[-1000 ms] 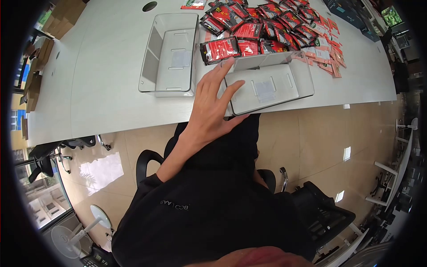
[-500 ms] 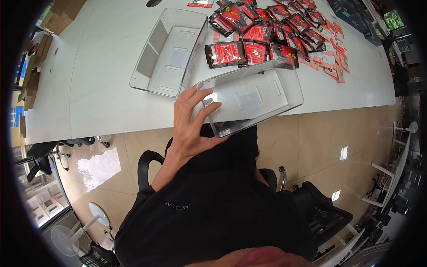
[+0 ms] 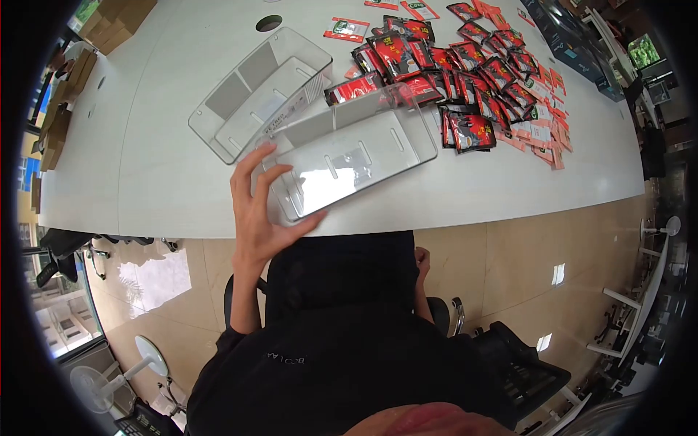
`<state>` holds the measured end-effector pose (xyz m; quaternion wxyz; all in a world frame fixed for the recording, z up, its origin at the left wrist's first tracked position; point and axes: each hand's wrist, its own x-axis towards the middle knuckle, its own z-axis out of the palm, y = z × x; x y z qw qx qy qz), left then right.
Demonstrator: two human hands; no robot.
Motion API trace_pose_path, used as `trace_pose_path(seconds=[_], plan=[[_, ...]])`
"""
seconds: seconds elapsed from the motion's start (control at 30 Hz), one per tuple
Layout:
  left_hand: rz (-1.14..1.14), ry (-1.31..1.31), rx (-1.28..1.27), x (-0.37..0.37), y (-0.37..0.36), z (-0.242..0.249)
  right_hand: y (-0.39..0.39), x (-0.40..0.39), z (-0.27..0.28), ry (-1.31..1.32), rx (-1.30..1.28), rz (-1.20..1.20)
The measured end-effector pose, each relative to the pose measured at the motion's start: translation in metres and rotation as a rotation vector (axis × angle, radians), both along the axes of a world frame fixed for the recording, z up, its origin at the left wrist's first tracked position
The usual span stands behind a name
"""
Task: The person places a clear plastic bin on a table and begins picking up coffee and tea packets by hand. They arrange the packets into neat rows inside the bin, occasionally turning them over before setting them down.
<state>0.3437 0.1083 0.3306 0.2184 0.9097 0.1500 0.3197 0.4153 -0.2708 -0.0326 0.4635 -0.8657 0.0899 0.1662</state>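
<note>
My left hand has its fingers over the near left end of a clear plastic bin, thumb at the bin's lower edge. The bin lies at a slant near the table's front edge, and nothing shows inside it. Behind it to the left is a second clear bin, also without contents. Red and black packets are heaped just beyond the front bin's right end. My right hand is low beside my lap, below the table edge, its fingers curled; whether it holds anything is too small to tell.
The white table has a round hole at the back. Pink packets lie to the right, near a dark box. Cardboard boxes stand at the back left. An office chair is behind me.
The front bin has moved left with my left hand and now lies over the table. The rear bin sits further left and more turned. More of my right hand shows.
</note>
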Motion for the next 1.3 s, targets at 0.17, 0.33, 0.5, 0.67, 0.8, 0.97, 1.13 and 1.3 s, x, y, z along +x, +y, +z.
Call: trace_pose_path(seconds=[0.17,0.33,0.5,0.67,0.8,0.97,1.13,1.3], plan=[[-0.009,0.072,-0.037,0.021,0.040,0.014,0.014,0.050,0.097,-0.068,0.129,0.189],[-0.065,0.109,-0.038,0.046,0.074,0.024,0.044,0.074,0.304,0.263,-0.084,1.076],[-0.004,0.061,0.183,0.070,0.082,0.015,0.067,0.124,0.431,-0.058,0.403,1.282],[-0.331,-0.316,0.269,0.104,0.013,-0.002,0.137,0.215,0.421,-0.877,-0.048,0.935],[-0.700,-0.290,0.111,0.142,-0.022,-0.018,0.176,0.273,0.392,-1.015,-0.232,0.852],[-0.694,-0.315,-0.113,0.161,-0.027,-0.017,0.203,0.299,0.390,-0.876,-0.520,0.970],[-0.726,-0.279,-0.214,0.159,-0.023,-0.018,0.210,0.287,0.382,-0.989,-0.545,0.939],[-0.841,-0.254,-0.279,0.157,-0.025,-0.018,0.197,0.285,0.390,-1.106,-0.424,0.925]])
